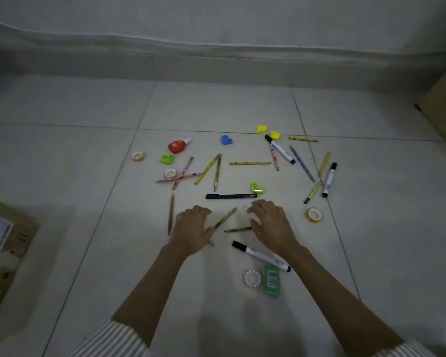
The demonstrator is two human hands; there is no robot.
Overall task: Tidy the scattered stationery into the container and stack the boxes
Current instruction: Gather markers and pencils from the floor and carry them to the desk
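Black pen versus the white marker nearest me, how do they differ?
The black pen is slim and all black; the white marker is thicker, white with a black cap. The black pen lies level across the view; the white marker lies slanted. Both lie on the floor.

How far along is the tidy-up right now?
Done: nothing that I can see. The black pen, glue bottle, a tape roll, markers and more lie scattered on the floor. In hand: no grip yet; the left hand and right hand hover over two short pencils. Left: all the stationery, then stacking. One cardboard box shows at the left edge; I cannot pick out a container.
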